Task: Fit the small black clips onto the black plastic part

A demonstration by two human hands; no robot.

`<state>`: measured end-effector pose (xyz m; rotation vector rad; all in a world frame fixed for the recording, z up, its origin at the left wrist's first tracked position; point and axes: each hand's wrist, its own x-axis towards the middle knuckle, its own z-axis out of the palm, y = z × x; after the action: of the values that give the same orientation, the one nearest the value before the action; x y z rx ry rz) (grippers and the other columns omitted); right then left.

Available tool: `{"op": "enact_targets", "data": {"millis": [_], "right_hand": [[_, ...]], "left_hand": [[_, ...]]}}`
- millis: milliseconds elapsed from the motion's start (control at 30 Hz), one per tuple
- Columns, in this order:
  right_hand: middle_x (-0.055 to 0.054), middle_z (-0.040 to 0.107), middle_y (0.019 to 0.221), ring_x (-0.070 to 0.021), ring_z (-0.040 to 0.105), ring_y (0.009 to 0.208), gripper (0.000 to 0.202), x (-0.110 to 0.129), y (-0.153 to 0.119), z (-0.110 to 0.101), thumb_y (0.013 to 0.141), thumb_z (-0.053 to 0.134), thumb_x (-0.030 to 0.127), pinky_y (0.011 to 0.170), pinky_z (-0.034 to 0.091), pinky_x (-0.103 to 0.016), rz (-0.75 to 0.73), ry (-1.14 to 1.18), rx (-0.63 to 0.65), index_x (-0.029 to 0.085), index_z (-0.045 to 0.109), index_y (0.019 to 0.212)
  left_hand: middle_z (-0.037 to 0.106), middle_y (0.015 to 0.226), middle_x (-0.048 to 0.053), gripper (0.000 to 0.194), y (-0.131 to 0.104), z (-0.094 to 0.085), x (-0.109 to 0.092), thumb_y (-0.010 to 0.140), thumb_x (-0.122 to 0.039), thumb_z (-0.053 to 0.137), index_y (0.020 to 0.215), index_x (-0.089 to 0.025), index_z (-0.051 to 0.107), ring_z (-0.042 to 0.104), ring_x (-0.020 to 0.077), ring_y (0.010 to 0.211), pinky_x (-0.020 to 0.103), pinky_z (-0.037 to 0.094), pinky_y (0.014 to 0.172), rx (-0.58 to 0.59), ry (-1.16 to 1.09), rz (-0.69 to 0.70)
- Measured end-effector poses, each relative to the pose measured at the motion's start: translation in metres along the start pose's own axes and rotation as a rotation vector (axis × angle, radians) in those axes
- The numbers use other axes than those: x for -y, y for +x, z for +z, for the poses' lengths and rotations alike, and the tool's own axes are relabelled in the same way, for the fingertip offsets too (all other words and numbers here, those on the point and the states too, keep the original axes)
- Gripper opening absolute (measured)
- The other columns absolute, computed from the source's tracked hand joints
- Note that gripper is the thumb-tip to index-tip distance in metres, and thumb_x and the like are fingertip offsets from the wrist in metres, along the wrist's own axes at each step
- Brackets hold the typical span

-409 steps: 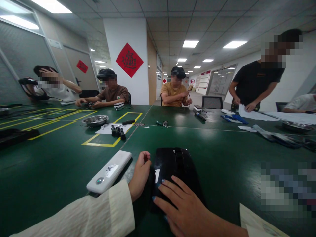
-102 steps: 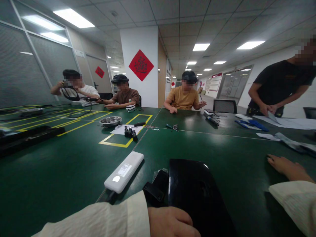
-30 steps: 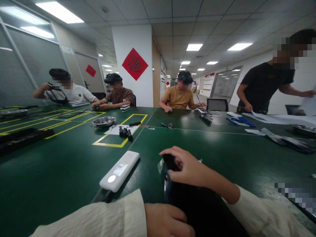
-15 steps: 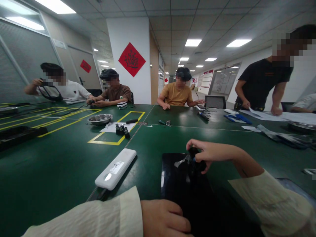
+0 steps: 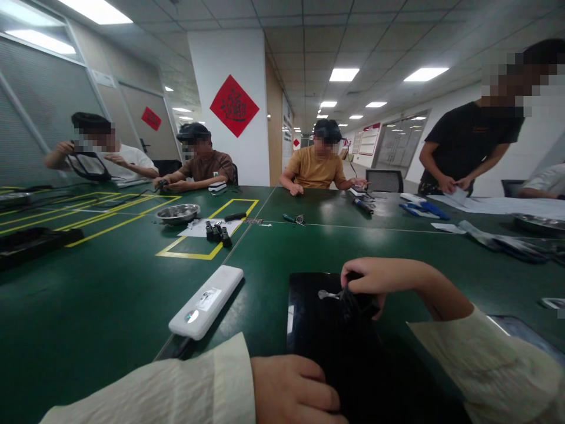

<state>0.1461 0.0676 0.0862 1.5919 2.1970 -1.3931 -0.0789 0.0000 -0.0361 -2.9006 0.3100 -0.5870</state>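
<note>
A black object with a clear, shiny strip sticking out to its left is gripped from above by my right hand. The fingers curl round it and hide much of its shape, so its kind is unclear. Beneath it lies a glossy black panel on the green table. At the bottom edge of the view, my left hand rests against the panel's near part with bent, closed fingers. Whatever it holds, if anything, is hidden.
Left of the panel is a white power bank with a cable. Farther off are black parts on paper, a metal bowl and green-handled pliers. A phone-like slab lies by my right sleeve. Several people are around the table.
My right hand has shifted slightly right and down with the black object, and its fingers are more closed. The left hand stays put. A standing person's hands have come together over paper.
</note>
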Motion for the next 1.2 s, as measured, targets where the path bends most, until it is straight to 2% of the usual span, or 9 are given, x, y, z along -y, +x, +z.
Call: {"op": "enact_targets", "data": {"millis": [133,233,333,467,633,733,833,967,1200], "right_hand": [[-0.004,0.056,0.084,-0.0096,0.061,0.051,0.020,-0.001,0.002,0.001,0.079,0.047,0.022,0.041,0.050,-0.018,-0.025,-0.059,0.003,0.014,0.050,0.097],[-0.006,0.056,0.095,-0.0080,0.061,0.052,0.035,-0.002,0.001,0.001,0.082,0.051,0.032,0.043,0.051,-0.018,-0.097,-0.023,0.054,0.016,0.047,0.112],[-0.008,0.055,0.105,-0.0097,0.062,0.063,0.046,-0.001,0.001,0.002,0.081,0.054,0.040,0.048,0.052,-0.018,-0.158,0.015,0.105,0.020,0.044,0.121],[-0.007,0.055,0.102,-0.0119,0.061,0.074,0.042,0.001,0.002,0.002,0.081,0.055,0.040,0.053,0.052,-0.018,-0.189,-0.063,0.051,0.019,0.049,0.117],[-0.004,0.056,0.091,-0.0096,0.058,0.068,0.027,0.005,0.002,0.004,0.080,0.054,0.034,0.052,0.049,-0.017,-0.214,-0.169,0.030,0.016,0.052,0.100],[-0.003,0.054,0.087,-0.0099,0.056,0.067,0.023,0.005,0.002,0.005,0.077,0.056,0.032,0.051,0.048,-0.018,-0.240,-0.199,0.034,0.016,0.051,0.092],[-0.002,0.052,0.086,-0.0109,0.056,0.071,0.020,0.005,0.004,0.007,0.078,0.053,0.029,0.053,0.048,-0.018,-0.217,-0.148,0.039,0.017,0.050,0.092],[0.000,0.048,0.079,-0.0107,0.054,0.070,0.018,0.009,0.009,0.012,0.082,0.041,0.023,0.049,0.046,-0.016,-0.128,-0.109,-0.033,0.019,0.045,0.099],[-0.004,0.050,0.096,-0.0114,0.057,0.078,0.026,0.003,0.009,0.010,0.083,0.050,0.034,0.059,0.052,-0.021,-0.195,0.028,0.137,0.019,0.042,0.102]], "left_hand": [[0.066,0.089,-0.001,0.019,0.002,-0.001,0.000,0.084,-0.016,0.044,0.083,-0.016,0.063,0.058,0.0085,0.084,0.022,0.049,0.065,-0.065,-0.019,-0.005],[0.066,0.086,-0.002,0.018,0.003,-0.002,-0.001,0.085,-0.016,0.045,0.085,-0.016,0.063,0.058,0.0078,0.082,0.021,0.048,0.065,-0.052,-0.027,-0.027],[0.066,0.085,-0.002,0.016,0.003,-0.003,-0.001,0.084,-0.017,0.046,0.085,-0.016,0.062,0.058,0.0073,0.083,0.020,0.048,0.066,-0.031,-0.030,-0.035],[0.066,0.086,-0.002,0.015,0.004,-0.004,0.000,0.083,-0.017,0.047,0.082,-0.017,0.062,0.057,0.0074,0.084,0.020,0.048,0.066,-0.006,-0.013,-0.026],[0.066,0.089,-0.003,0.011,0.004,-0.006,0.000,0.083,-0.017,0.050,0.082,-0.019,0.060,0.058,0.0081,0.085,0.021,0.047,0.065,0.015,-0.025,-0.017],[0.066,0.085,-0.001,0.012,0.004,-0.007,-0.001,0.084,-0.017,0.050,0.092,-0.016,0.059,0.059,0.0085,0.083,0.021,0.046,0.065,0.007,-0.044,-0.046],[0.065,0.079,0.000,0.019,0.005,-0.007,-0.002,0.083,-0.016,0.049,0.100,-0.011,0.056,0.058,0.0094,0.080,0.022,0.046,0.065,-0.035,-0.062,-0.072],[0.063,0.076,0.000,0.018,0.006,-0.006,-0.002,0.083,-0.018,0.050,0.099,-0.011,0.055,0.057,0.0100,0.077,0.023,0.044,0.062,-0.070,-0.061,-0.080],[0.064,0.078,-0.003,0.011,0.006,-0.007,-0.002,0.085,-0.019,0.048,0.092,-0.015,0.055,0.056,0.0089,0.076,0.024,0.043,0.061,-0.025,-0.056,-0.075]]}}
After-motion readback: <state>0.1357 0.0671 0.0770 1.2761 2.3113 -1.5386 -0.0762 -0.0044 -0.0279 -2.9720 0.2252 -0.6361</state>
